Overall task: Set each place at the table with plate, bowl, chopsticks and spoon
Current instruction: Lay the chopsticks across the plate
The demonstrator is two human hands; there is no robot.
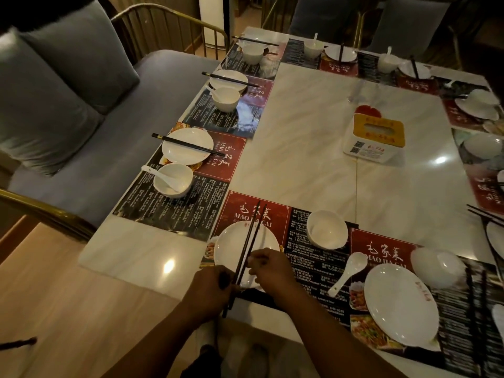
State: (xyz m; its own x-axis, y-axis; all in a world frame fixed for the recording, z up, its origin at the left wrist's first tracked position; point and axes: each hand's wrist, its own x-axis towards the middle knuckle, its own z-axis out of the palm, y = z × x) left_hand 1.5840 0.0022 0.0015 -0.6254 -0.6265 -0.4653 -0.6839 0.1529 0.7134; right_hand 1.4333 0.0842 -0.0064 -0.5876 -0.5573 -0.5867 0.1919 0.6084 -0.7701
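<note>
Fingers of left hand [210,290] and right hand [272,271] pinch chopsticks [249,236] over plate [229,249].

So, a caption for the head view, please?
Left hand and right hand hold chopsticks over the near plate.

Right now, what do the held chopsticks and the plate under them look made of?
Chopsticks: dark, slim, faintly shiny; lacquered wood or plastic, unclear which. Plate: white and glossy with a soft sheen; probably glazed ceramic, possibly melamine.
</note>
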